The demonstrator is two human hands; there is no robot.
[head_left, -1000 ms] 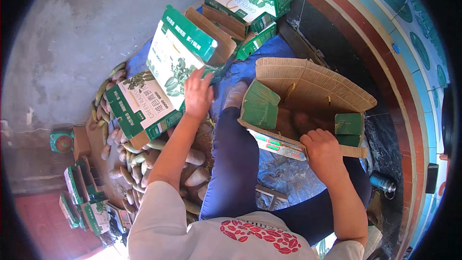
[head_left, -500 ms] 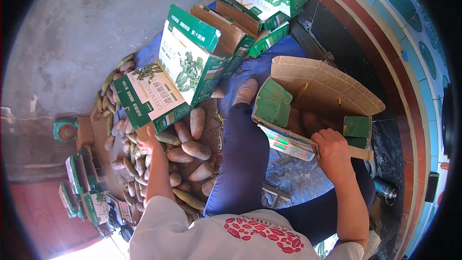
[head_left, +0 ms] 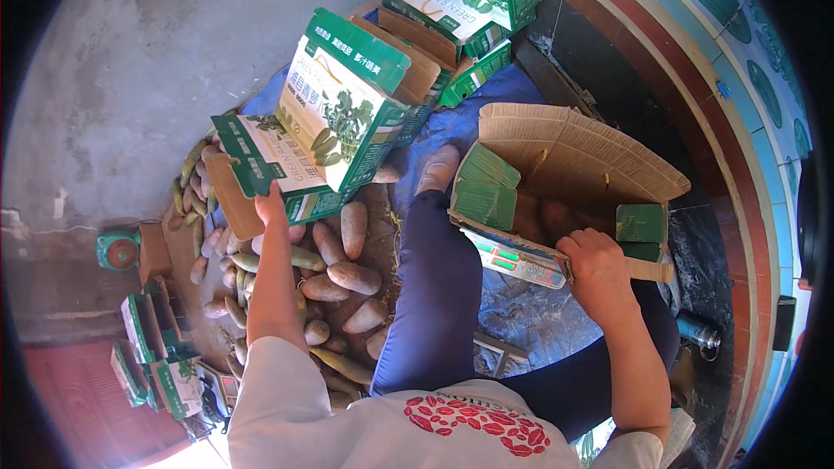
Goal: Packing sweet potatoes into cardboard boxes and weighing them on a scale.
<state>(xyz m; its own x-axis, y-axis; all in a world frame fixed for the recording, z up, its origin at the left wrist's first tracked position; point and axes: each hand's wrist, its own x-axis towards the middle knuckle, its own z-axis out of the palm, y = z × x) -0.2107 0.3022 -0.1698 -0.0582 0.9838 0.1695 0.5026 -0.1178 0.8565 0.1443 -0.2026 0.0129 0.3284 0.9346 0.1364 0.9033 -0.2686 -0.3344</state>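
My left hand [head_left: 271,206] is closed on a cardboard flap of a white and green carton [head_left: 334,104] at the upper left. The carton is tilted above a heap of soil-covered, elongated root vegetables [head_left: 354,276], and the flap's brown inside shows. My right hand [head_left: 598,267] grips the near edge of an open cardboard box [head_left: 582,143] with green corner flaps. Inside that box, dim reddish-brown shapes lie in shadow. Against its near side is a scale's keypad panel [head_left: 512,262] with green displays, partly hidden by the box edge.
More green and white cartons [head_left: 469,0] stand at the back. A blue sheet [head_left: 530,321] covers the floor between my legs. Several cartons [head_left: 165,339] lie at the far left, near a green round device [head_left: 118,250]. A flask [head_left: 698,334] is by my right knee.
My left hand has moved slightly away from me with the carton's flap, which now shows its brown inside. The right hand keeps its grip on the box edge. The view has shifted slightly.
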